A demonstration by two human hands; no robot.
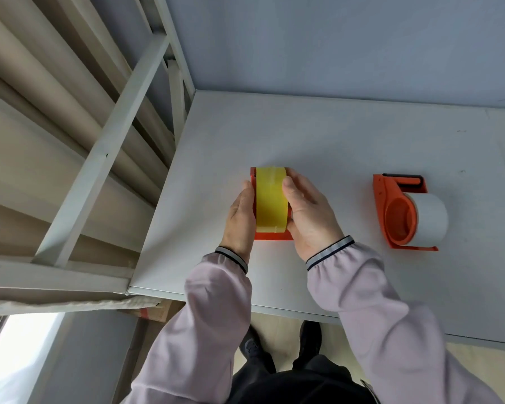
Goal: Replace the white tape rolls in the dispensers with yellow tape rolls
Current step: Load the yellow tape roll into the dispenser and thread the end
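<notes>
While both hands clasp it, glossy yellow roll [271, 199] fills orange dispenser [271, 236].

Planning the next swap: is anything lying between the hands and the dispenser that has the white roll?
Nothing visible does. The white roll sits in its orange dispenser to the right of the right hand, with only bare table between. Both hands, the left hand too, are on the yellow roll.

Plain workroom, perhaps a dormitory corner

A bare white table [318, 135] meets a blank grey wall [333, 39], beside a white metal frame [99, 158] resembling a bunk.
</notes>
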